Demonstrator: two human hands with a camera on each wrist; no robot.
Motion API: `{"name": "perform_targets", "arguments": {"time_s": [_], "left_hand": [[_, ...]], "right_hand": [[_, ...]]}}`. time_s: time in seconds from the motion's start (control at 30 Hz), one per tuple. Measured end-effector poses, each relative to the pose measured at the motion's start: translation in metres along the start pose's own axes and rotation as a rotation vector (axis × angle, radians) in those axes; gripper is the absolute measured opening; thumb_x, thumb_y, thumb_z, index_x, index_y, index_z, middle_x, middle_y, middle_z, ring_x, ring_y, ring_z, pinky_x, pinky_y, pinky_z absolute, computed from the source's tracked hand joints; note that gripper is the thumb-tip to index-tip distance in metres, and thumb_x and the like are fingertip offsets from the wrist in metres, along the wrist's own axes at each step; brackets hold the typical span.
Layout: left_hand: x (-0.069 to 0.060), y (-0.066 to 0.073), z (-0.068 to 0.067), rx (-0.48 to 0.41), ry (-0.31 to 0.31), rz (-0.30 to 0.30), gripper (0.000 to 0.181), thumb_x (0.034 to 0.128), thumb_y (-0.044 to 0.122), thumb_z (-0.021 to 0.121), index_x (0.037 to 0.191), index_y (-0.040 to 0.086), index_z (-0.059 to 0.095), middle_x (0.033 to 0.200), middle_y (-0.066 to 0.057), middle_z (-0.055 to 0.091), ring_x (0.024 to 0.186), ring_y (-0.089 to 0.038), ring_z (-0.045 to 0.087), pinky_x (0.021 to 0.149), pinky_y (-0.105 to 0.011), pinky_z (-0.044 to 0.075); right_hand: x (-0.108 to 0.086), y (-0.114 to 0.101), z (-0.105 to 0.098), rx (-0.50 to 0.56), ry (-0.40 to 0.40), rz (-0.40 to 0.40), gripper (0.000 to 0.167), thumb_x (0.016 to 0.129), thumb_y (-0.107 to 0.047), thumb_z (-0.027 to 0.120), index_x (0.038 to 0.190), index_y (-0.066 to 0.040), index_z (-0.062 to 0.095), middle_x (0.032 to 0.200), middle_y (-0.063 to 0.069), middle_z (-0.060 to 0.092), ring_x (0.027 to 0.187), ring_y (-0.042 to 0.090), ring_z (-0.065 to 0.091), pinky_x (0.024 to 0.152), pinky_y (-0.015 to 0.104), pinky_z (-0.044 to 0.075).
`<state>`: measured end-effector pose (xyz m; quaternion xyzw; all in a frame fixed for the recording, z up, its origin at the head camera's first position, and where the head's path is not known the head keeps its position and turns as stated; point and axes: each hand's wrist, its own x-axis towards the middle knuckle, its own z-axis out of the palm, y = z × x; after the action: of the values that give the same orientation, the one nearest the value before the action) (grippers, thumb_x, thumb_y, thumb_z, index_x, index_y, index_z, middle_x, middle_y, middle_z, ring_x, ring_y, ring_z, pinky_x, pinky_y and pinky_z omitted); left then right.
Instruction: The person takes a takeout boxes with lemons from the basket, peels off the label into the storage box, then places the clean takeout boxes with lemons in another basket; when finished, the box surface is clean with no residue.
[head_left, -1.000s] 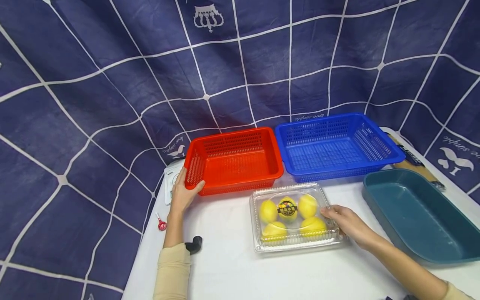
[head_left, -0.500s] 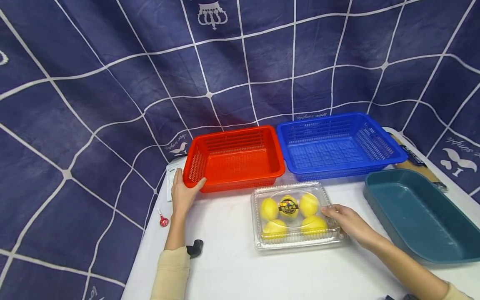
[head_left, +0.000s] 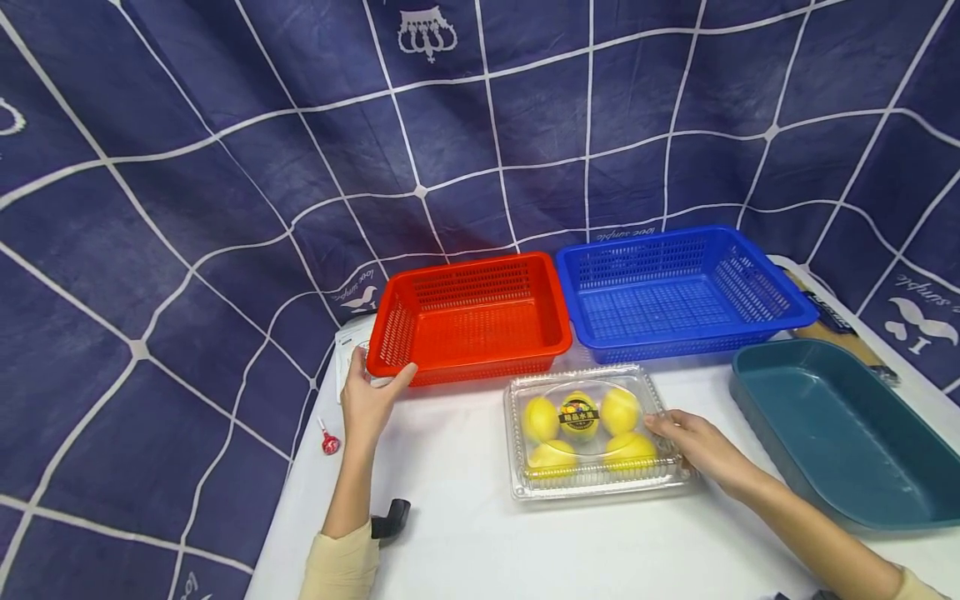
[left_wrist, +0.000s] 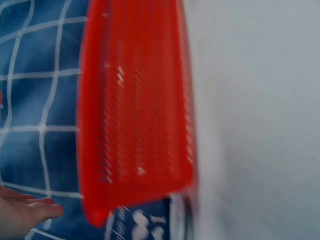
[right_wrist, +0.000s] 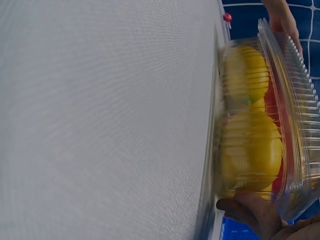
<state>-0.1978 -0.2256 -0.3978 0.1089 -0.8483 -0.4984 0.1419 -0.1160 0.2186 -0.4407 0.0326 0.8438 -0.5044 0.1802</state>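
Note:
A clear plastic clamshell box of lemons (head_left: 588, 492) lies on the white table. My right hand (head_left: 701, 450) holds the box at its right side, the thumb on top near the edge. Seen from the right wrist, the fingers (right_wrist: 260, 215) curl against the box's end, and yellow lemons (right_wrist: 252, 150) show through its wall. My left hand (head_left: 367, 404) is by the front left corner of the red basket (head_left: 480, 329), thumb spread from the fingers. A small gap parts that hand (left_wrist: 25, 215) from the basket in the left wrist view.
A blue basket (head_left: 667, 304) stands right of the red one. At the right is a dark teal tub (head_left: 832, 442). A red lollipop (head_left: 330, 446) lies left of my left forearm. Behind the tub rests a brown board-like item (head_left: 847, 337). A checked blue curtain (head_left: 525, 125) hangs behind.
My left hand has drawn slightly back from the red basket's corner. The right hand and the lemon box stay in place. The head view has shifted slightly.

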Motion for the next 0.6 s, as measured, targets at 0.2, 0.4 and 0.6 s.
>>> {"name": "perform_targets", "arguments": {"time_s": [0.2, 0.4, 0.6], "left_hand": [[-0.028, 0.024, 0.004, -0.161, -0.133, -0.026, 0.101, 0.0815, 0.033, 0.078, 0.156, 0.008, 0.015, 0.162, -0.009, 0.024, 0.15, -0.026, 0.022, 0.12, -0.04, 0.025], [-0.051, 0.028, 0.014, -0.187, -0.3, -0.037, 0.098, 0.0827, 0.027, 0.077, 0.155, 0.003, 0.015, 0.161, -0.014, 0.025, 0.149, -0.029, 0.024, 0.12, -0.042, 0.024], [-0.066, 0.021, 0.037, -0.203, -0.435, -0.029, 0.095, 0.0831, 0.028, 0.077, 0.153, -0.003, 0.02, 0.159, -0.02, 0.027, 0.146, -0.036, 0.028, 0.118, -0.046, 0.027]], "right_hand": [[-0.001, -0.001, 0.0, 0.008, -0.001, -0.009, 0.079, 0.099, -0.046, 0.046, 0.142, 0.017, 0.028, 0.111, 0.019, 0.057, 0.06, 0.013, 0.048, 0.06, 0.029, 0.046], [-0.002, 0.0, 0.0, 0.001, -0.004, -0.014, 0.08, 0.099, -0.046, 0.046, 0.143, 0.018, 0.026, 0.111, 0.019, 0.058, 0.06, 0.013, 0.048, 0.061, 0.029, 0.045], [-0.003, 0.0, -0.001, 0.002, 0.0, -0.012, 0.08, 0.099, -0.046, 0.046, 0.142, 0.018, 0.027, 0.108, 0.018, 0.058, 0.061, 0.014, 0.048, 0.061, 0.029, 0.045]]}}
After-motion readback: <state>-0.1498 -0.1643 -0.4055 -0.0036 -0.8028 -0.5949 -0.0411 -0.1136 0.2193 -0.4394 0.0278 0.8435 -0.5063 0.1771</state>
